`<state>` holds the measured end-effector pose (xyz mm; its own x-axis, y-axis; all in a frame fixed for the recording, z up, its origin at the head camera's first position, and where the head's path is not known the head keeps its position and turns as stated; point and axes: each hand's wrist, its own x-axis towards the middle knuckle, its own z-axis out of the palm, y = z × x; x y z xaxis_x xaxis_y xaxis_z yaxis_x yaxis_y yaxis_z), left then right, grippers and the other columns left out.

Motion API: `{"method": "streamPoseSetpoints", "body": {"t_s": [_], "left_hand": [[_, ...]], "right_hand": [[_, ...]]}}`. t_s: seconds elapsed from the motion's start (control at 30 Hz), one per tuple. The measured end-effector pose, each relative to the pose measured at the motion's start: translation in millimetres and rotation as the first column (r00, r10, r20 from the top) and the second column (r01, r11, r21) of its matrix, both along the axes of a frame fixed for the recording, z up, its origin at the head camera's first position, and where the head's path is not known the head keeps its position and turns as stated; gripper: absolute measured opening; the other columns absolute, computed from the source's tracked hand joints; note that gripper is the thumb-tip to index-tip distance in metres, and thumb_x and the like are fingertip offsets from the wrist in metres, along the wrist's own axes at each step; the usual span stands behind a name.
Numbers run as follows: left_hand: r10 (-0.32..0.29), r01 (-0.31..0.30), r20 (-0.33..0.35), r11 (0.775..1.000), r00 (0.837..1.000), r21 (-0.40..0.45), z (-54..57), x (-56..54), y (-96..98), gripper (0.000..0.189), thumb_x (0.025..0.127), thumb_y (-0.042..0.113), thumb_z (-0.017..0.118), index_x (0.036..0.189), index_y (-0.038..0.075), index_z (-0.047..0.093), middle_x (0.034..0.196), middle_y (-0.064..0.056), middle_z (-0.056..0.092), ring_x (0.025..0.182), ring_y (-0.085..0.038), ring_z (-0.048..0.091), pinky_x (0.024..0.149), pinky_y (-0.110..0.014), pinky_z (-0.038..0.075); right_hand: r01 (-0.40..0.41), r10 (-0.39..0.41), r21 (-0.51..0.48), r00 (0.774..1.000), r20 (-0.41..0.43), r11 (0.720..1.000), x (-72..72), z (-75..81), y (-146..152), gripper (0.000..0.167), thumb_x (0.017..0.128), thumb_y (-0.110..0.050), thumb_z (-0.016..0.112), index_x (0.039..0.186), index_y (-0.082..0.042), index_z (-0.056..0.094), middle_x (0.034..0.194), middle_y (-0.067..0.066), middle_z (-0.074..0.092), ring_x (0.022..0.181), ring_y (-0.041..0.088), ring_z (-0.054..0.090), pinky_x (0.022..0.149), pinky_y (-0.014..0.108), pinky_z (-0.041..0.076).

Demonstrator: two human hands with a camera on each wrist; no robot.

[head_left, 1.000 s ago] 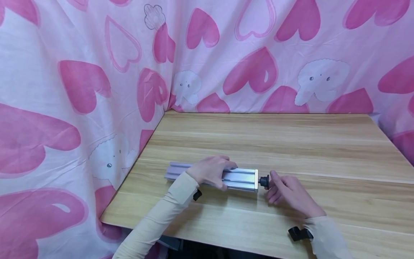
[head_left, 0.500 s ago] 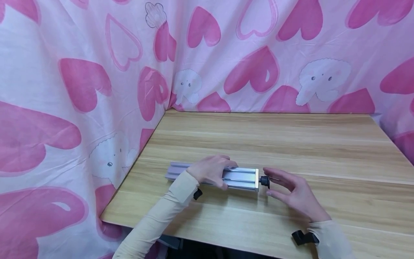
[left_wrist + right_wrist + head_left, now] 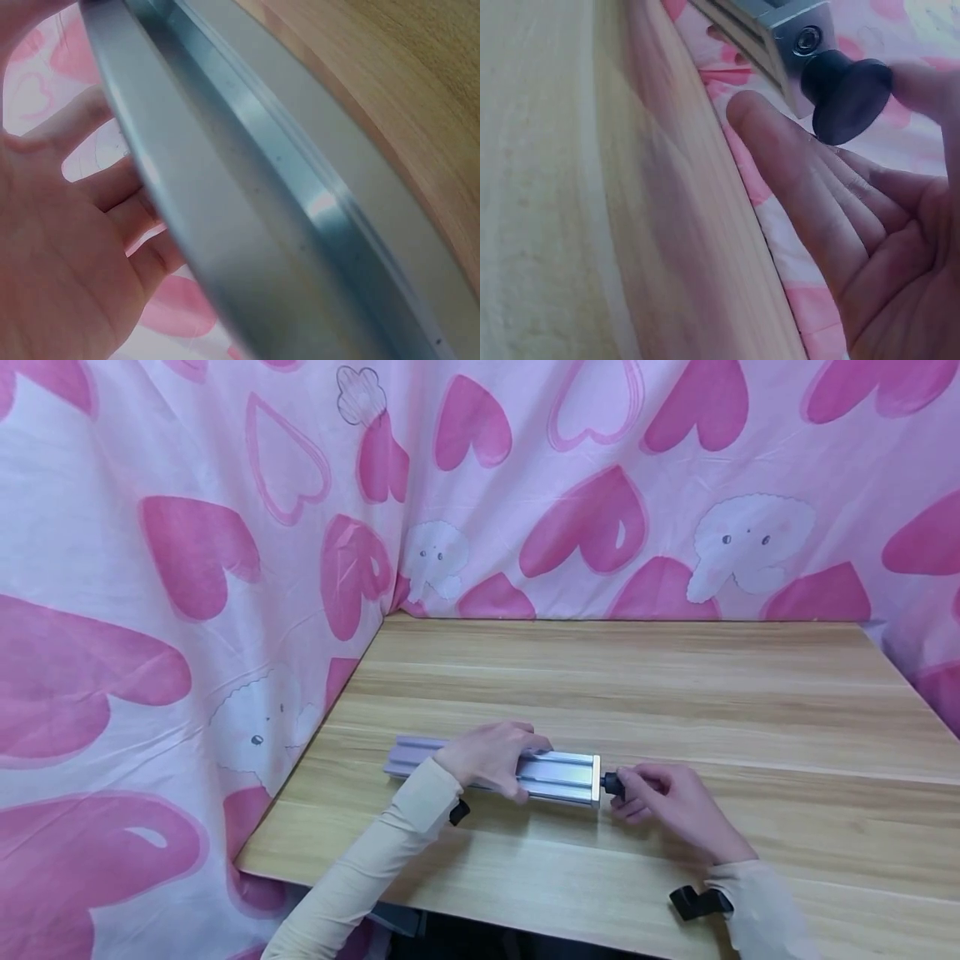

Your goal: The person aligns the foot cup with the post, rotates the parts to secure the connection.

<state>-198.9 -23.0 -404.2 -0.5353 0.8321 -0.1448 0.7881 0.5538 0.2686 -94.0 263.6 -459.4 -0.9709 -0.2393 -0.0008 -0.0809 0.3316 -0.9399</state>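
Note:
A silver aluminium linear slide rail lies lengthwise, seemingly held just over the table. My left hand grips it from above near its middle, thumb on the near side and fingers over the far side. The left wrist view shows the grooved rail close up beside the palm. From the rail's right end plate sticks out a black knob. My right hand pinches it between thumb and fingers. In the right wrist view the thumb touches the rim of the knob, with the other fingers reaching past below.
The wood-grain table runs out to a pink heart-patterned curtain at the back and left. A black strap mount sits at the right wrist. The table's front edge is close below the forearms.
My right hand spread its fingers apart around the knob, then closed its thumb and fingers on it again. The left hand and the rail have stayed almost in place.

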Motion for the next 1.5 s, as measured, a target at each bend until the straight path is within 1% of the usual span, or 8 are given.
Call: {"method": "streamPoseSetpoints", "body": {"t_s": [0.2,0.37,0.43,0.63,1.0,1.27,1.37,1.5], "left_hand": [[0.007,-0.007,0.0,1.0,1.0,-0.008,-0.1,1.1,0.2,0.077,0.066,0.042,0.077,0.138,0.019,0.061,0.115,0.001,0.067,0.094,-0.01,0.058,0.084,-0.026,0.05],[0.005,-0.005,0.001,1.0,1.0,-0.007,-1.2,0.0,0.1,0.077,0.067,0.041,0.078,0.139,0.019,0.06,0.117,0.001,0.067,0.097,-0.011,0.059,0.087,-0.027,0.051],[0.008,-0.008,0.003,1.0,1.0,-0.006,-1.9,-0.7,-0.3,0.077,0.067,0.041,0.078,0.139,0.018,0.06,0.118,0.001,0.067,0.098,-0.011,0.059,0.088,-0.028,0.051],[0.017,-0.017,0.037,1.0,0.999,-0.001,-2.3,-2.0,-1.7,0.078,0.067,0.043,0.076,0.139,0.018,0.06,0.118,0.0,0.067,0.097,-0.01,0.058,0.086,-0.027,0.05],[0.004,-0.004,0.006,1.0,1.0,0.002,-1.9,-1.0,-1.9,0.076,0.068,0.041,0.078,0.138,0.018,0.061,0.118,0.0,0.068,0.097,-0.01,0.059,0.086,-0.026,0.051],[0.002,-0.002,-0.023,1.0,1.0,0.002,-3.4,0.5,-2.8,0.077,0.066,0.042,0.079,0.138,0.019,0.062,0.119,-0.001,0.068,0.098,-0.012,0.06,0.088,-0.028,0.052],[-0.003,0.004,-0.026,1.0,1.0,0.01,-2.3,0.3,-2.2,0.077,0.066,0.042,0.078,0.137,0.019,0.062,0.116,0.0,0.068,0.094,-0.01,0.06,0.084,-0.025,0.051],[0.008,-0.008,-0.006,1.0,1.0,0.014,-1.1,-0.1,-2.2,0.076,0.066,0.041,0.077,0.137,0.018,0.062,0.113,0.001,0.067,0.091,-0.009,0.058,0.081,-0.023,0.049]], "right_hand": [[-0.015,0.013,0.056,0.999,0.033,0.998,-0.2,1.9,1,0.048,0.107,-0.034,0.047,0.119,0.008,0.066,0.093,0.016,0.076,0.077,0.023,0.075,0.071,0.034,0.061],[0.039,-0.023,0.138,0.993,-0.115,0.99,5.8,3.7,6,0.049,0.097,-0.031,0.067,0.138,-0.005,0.059,0.124,0.011,0.071,0.102,0.006,0.071,0.087,0.021,0.055],[0.028,-0.009,0.096,0.981,-0.194,0.995,7.2,3.7,6,0.055,0.09,-0.023,0.076,0.14,-0.008,0.059,0.133,0.013,0.067,0.112,0.005,0.068,0.092,0.02,0.053],[-0.05,0.052,0.012,0.939,-0.341,0.999,6.2,3.1,3,0.057,0.082,-0.002,0.08,0.136,-0.007,0.063,0.135,0.022,0.064,0.117,0.007,0.067,0.096,0.02,0.051],[-0.019,0.021,0.031,0.997,-0.079,0.999,-0.1,3.5,3,0.038,0.097,-0.024,0.067,0.126,0.001,0.065,0.106,0.012,0.076,0.088,0.018,0.075,0.08,0.026,0.059],[-0.089,0.108,-0.129,0.983,0.152,0.988,-3.9,6.0,-2,0.053,0.108,-0.029,0.046,0.126,0.02,0.054,0.095,0.028,0.072,0.08,0.027,0.075,0.072,0.04,0.061],[-0.076,0.087,-0.08,0.986,0.144,0.994,-2.5,7.1,0,0.053,0.109,-0.031,0.043,0.125,0.017,0.057,0.098,0.026,0.073,0.082,0.026,0.076,0.074,0.037,0.061],[-0.028,0.03,0.04,0.998,-0.052,0.999,3.1,5.1,1,0.042,0.102,-0.024,0.06,0.136,0.001,0.058,0.119,0.017,0.072,0.1,0.01,0.072,0.086,0.025,0.057]]}}
